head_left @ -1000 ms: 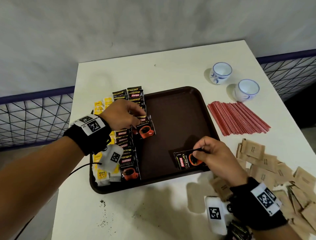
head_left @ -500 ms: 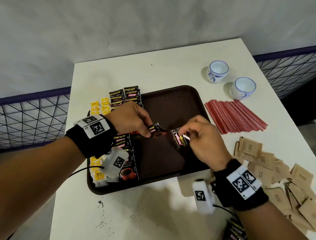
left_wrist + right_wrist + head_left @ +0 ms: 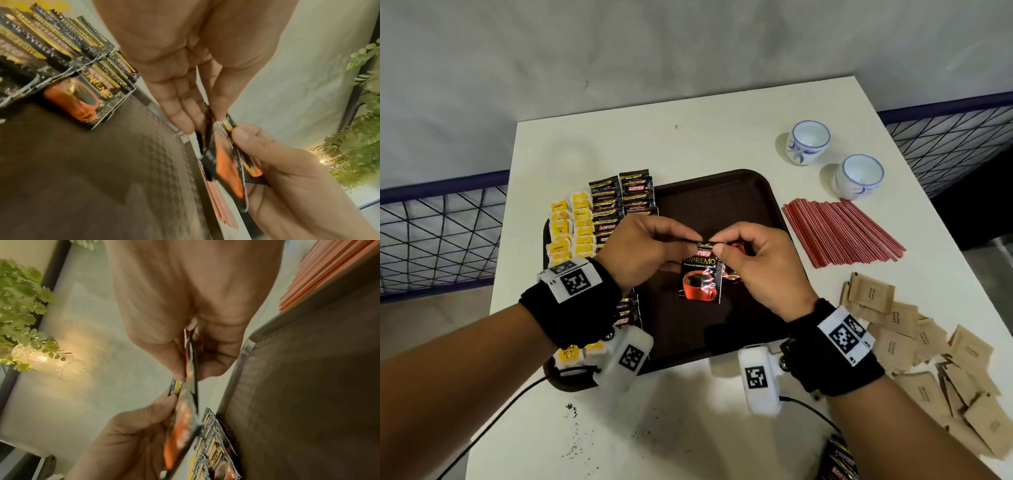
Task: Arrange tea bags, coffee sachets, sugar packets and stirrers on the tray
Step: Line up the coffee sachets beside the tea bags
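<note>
Coffee sachets (image 3: 701, 278), black foil printed with a red cup and the words KOPIKO SUPREMO, hang upright above the middle of the brown tray (image 3: 726, 192), pinched by their top edges between both my hands; at least two overlap here, the front one facing me and a second showing red behind it, and I cannot tell if there are more. From the left: yellow tea bags (image 3: 571, 226) lie in two columns along the tray's left edge, too overlapped to count. Beside them two columns of shingled coffee sachets (image 3: 621, 198) run front to back, partly hidden under my wrist. My left hand (image 3: 642, 250) grips the top left corner of the held sachets with thumb and fingertips; in the left wrist view its fingers (image 3: 180, 104) extend down onto the foil. My right hand (image 3: 760, 263) pinches the top right corner, thumb in front and fingers curled behind. Right of the tray on the white table (image 3: 688, 137) lies one fanned sheaf of red stirrers (image 3: 839, 233), with two blue-and-white cups (image 3: 808, 142) beyond it. Nearest right, brown sugar packets (image 3: 914, 339) lie in a loose heap, uncounted.
</note>
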A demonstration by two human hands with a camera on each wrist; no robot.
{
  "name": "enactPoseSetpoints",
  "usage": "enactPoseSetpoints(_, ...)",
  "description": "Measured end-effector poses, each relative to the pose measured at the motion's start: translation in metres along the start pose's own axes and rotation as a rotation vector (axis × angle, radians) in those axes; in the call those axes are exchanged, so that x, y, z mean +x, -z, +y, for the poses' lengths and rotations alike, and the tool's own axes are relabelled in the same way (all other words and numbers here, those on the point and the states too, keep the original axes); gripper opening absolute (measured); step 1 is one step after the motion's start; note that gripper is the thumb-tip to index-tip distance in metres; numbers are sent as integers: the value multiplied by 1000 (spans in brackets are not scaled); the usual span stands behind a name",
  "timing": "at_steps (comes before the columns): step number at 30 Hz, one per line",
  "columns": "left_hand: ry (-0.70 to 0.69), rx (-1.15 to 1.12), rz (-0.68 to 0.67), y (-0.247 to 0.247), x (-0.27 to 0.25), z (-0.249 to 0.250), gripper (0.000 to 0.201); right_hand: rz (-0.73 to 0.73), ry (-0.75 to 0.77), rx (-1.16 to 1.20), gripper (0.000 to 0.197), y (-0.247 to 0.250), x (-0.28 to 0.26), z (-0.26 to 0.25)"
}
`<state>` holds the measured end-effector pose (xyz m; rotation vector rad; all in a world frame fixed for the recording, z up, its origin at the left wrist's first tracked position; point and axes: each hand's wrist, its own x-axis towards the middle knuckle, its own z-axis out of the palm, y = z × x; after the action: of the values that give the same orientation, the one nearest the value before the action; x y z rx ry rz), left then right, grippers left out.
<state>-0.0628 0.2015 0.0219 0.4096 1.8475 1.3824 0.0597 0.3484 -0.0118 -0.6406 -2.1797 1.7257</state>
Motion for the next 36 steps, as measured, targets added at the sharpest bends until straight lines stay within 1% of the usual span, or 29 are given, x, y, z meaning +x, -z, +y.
enactPoseSetpoints(3,-48,-16,34,-4,-3,-2,14,24,-35,79,16,-4,-1,3)
enactPoseSetpoints(5,-52,-20,41,-5,-4,-2,13,38,-30,107,17,-6,-1,4)
enactPoseSetpoints(8,-9,-58,25,-5,-6,0,14,55,8,114,21,-9,-1,4)
enactPoseSetpoints(12,108,-189,-15,-5,-7,3,13,63,52,94,19,-9,-3,5)
enactPoseSetpoints(15,116,-156,19,-6,-6,-1,16,65,61,81,18,-8,-5,7)
enactPoseSetpoints(18,49,-11,51,-6,-3,-8,15,58,12,66,13,-5,-7,7)
enactPoseSetpoints(21,-90,190,115,-5,-1,-13,12,53,-36,62,8,-5,-9,4)
enactPoseSetpoints(23,-175,258,145,-6,-2,-13,12,60,-39,26,9,-5,-7,2)
enactPoseSetpoints(26,-266,363,146,-8,-2,-13,13,58,-46,-7,13,-5,-4,3)
enactPoseSetpoints(30,-331,501,127,-9,-5,-16,16,58,-31,-44,15,-5,-5,4)
enactPoseSetpoints(34,-410,583,148,-12,-4,-21,12,10,-33,-94,14,-7,-7,6)
enactPoseSetpoints(36,-394,626,150,-14,-4,-23,11,-23,-20,-128,13,-8,-7,5)
